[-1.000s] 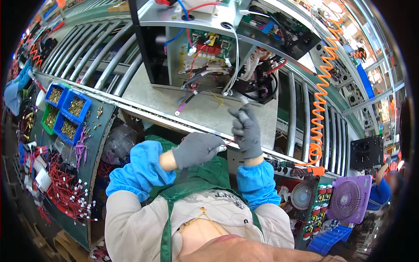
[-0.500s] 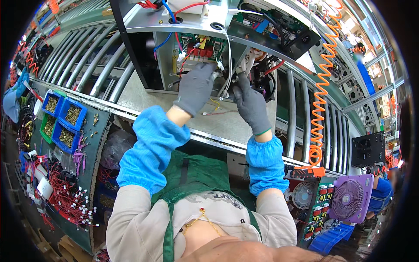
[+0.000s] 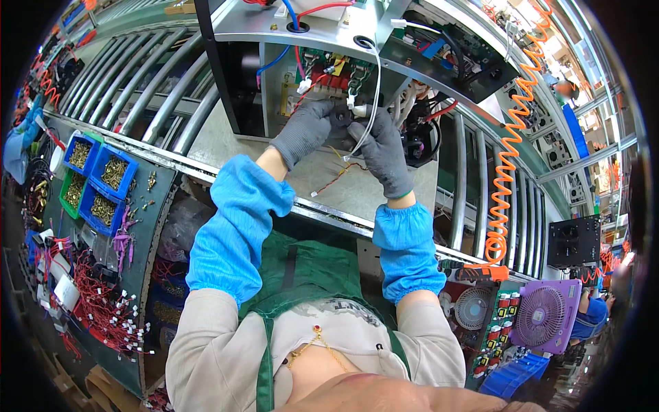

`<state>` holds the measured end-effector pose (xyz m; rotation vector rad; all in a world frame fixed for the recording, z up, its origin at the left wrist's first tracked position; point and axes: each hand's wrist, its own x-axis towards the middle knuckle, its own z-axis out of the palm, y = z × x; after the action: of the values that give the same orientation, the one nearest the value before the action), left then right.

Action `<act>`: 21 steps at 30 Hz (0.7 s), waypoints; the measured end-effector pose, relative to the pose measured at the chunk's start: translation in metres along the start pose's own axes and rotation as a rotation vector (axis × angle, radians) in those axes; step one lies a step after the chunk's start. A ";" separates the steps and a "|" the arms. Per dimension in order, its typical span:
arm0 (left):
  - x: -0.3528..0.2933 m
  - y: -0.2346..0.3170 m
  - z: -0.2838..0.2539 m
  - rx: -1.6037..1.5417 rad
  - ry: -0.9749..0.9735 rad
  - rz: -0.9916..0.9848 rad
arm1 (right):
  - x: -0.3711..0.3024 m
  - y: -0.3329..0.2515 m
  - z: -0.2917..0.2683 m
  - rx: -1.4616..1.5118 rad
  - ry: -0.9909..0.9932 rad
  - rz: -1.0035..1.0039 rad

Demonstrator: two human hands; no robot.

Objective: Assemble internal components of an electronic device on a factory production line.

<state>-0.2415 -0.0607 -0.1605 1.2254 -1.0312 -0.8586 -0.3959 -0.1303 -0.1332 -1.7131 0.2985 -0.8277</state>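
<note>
**A:** What are the surfaces like?

**B:** Both the left hand [image 3: 307,130] and the right hand [image 3: 382,152] wear grey knitted cloth gloves, matt and slightly fuzzy. The blue sleeve covers [image 3: 237,223] are thin, smooth fabric with a faint sheen. The open machine chassis [image 3: 302,17] is bare sheet metal, satin grey.

**A:** And around it?

**B:** The conveyor rollers [image 3: 147,103] are polished metal tubes. The white wire [image 3: 371,103] has glossy plastic insulation, as does the orange coiled hose [image 3: 511,154]. The blue parts bins [image 3: 103,182] are smooth plastic; the green apron [image 3: 302,271] is matt cloth.
</note>
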 end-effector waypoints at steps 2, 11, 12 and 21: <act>-0.002 0.010 -0.001 -0.061 -0.014 -0.088 | 0.005 0.009 -0.006 -0.290 0.020 -0.094; -0.015 0.026 0.013 0.355 0.177 0.255 | 0.002 -0.009 -0.006 -1.082 0.348 -0.139; -0.013 0.022 0.012 0.531 0.218 0.320 | 0.001 -0.021 0.001 -1.193 0.340 -0.338; 0.004 0.013 0.028 0.602 0.457 0.407 | 0.011 -0.008 -0.011 -1.507 0.111 -0.199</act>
<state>-0.2668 -0.0717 -0.1462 1.5389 -1.1338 0.0720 -0.3971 -0.1423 -0.1208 -3.1137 1.0105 -0.8763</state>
